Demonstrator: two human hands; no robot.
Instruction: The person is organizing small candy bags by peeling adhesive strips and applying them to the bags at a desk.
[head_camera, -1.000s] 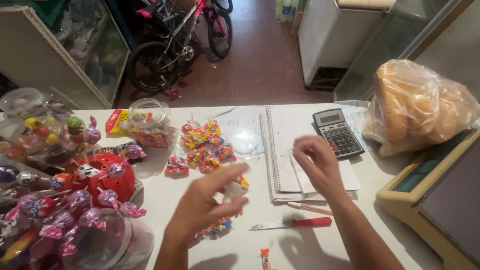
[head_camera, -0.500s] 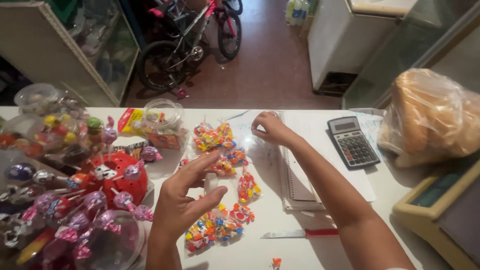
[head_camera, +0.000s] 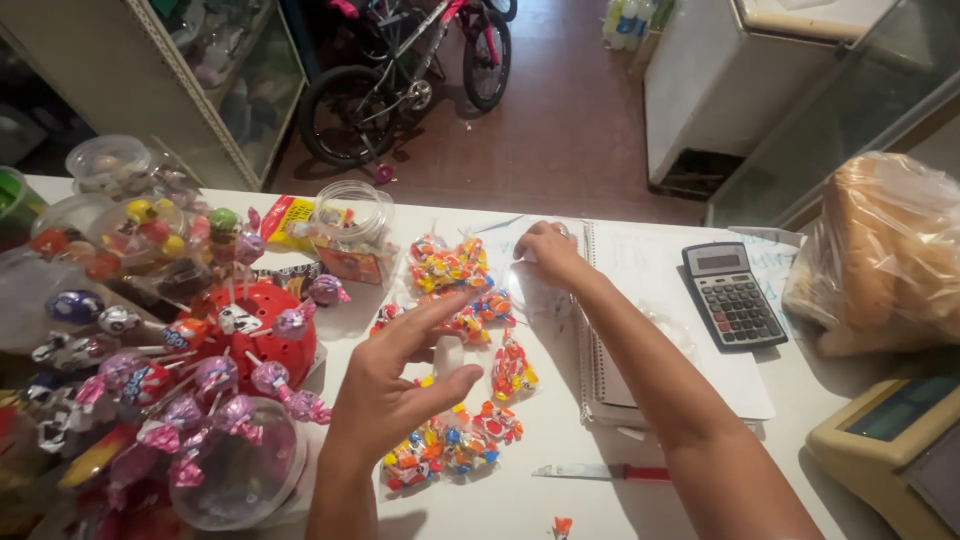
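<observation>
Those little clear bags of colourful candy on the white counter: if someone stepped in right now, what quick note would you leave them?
Left hand: open, fingers spread, hovering above the small clear bags of colourful candy; it holds nothing.
Right hand: fingers curled on a thin clear plastic bag at the edge of the spiral notebook; grip unclear.
Done: about a dozen filled bags lie in loose clusters mid-counter.
Left: the clear bag under the right hand looks empty.
Nearby: red-handled knife, grey calculator, red lollipop stand.
</observation>
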